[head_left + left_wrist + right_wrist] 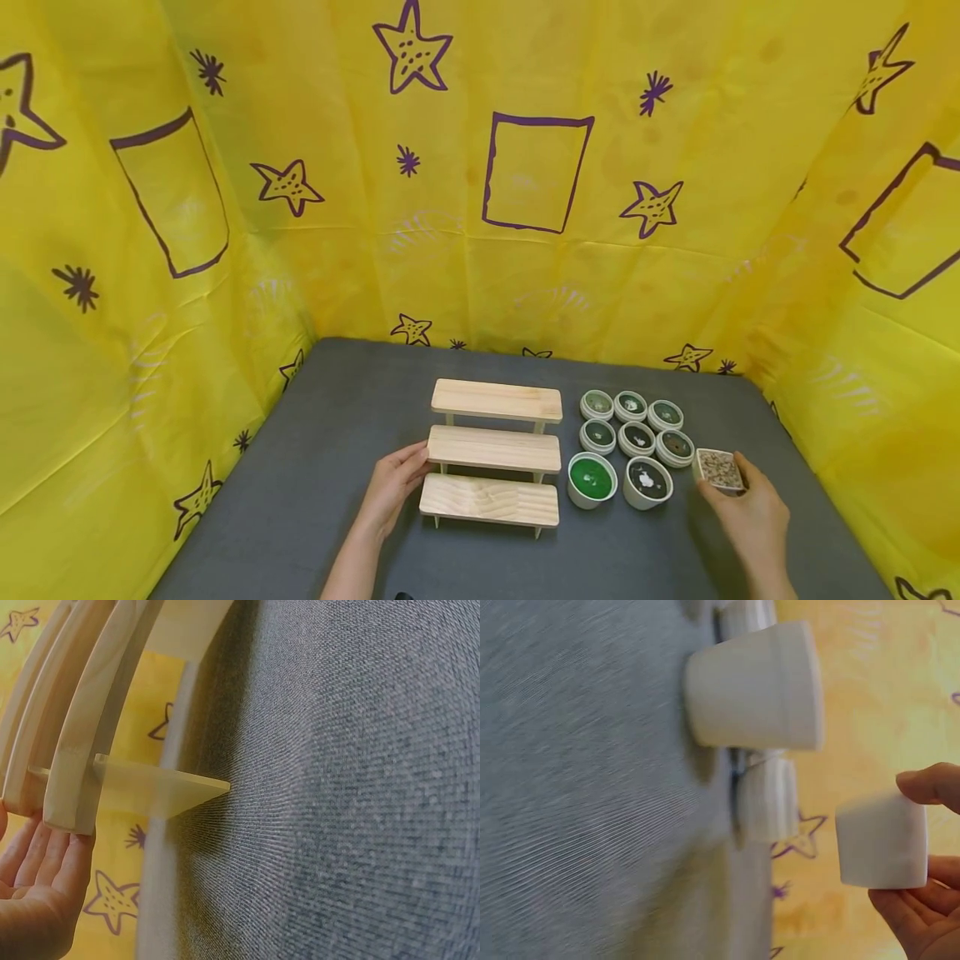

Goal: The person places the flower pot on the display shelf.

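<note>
A three-step wooden display stand (493, 450) stands on the grey table. My left hand (397, 479) grips the left end of its middle step; in the left wrist view, the fingers (46, 859) reach beneath the wood and the thumb is mostly cut off. A small square white pot (720, 469) with speckled, gravel-like filling is in my right hand (750, 512). The right wrist view has this white pot (881, 841) raised off the table, pinched between thumb (930, 786) and fingers.
Just right of the stand, several low round white tubs (637, 437) with greenish or dark tops sit close together. In front of them are a cup with a bright green top (592, 478) and a dark-topped cup (648, 482). Yellow patterned cloth (525, 275) walls the table (300, 467).
</note>
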A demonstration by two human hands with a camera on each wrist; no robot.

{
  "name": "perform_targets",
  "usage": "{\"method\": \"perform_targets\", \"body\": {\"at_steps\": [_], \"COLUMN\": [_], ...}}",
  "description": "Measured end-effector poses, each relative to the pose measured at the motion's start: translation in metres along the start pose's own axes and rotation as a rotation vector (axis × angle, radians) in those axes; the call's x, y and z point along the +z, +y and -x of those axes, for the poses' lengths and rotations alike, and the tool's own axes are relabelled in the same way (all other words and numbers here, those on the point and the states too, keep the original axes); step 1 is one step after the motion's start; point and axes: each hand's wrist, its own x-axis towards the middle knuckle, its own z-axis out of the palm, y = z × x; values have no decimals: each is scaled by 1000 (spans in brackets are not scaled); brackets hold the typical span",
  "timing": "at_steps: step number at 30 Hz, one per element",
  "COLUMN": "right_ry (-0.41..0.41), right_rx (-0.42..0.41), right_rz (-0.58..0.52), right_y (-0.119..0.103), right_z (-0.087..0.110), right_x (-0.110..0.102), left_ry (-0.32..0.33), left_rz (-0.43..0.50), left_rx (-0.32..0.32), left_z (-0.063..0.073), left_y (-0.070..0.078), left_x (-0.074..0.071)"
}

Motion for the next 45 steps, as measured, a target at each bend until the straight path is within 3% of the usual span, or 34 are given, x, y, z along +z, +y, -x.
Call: {"method": "perform_targets", "body": {"at_steps": [7,12,19,29,36,45], "right_ry": [21,10,-138,-349,-461,-501], "right_rx": [-19,-46,-142,-366,-387,-413], "right_rz": [-3,-78,-200,-335,-410,-412], "right_y": [-23,-51,-109,-189,-229,-256], "right_z": [-3,-6,-13,-11,-7,1], "right_x": [-7,-1,13,59,82,100], "left_ry": [-7,-16,-27,-41,-30,-26], "left_rz": [-19,-19,-10,-14,-19,-18], "left_rx": [11,35,65,93,85,65], "left_z": [2,3,4,8,7,5], "left_y": [-1,-3,-5,-5,-5,-4], "left_x": [2,2,1,1,1,2]}}
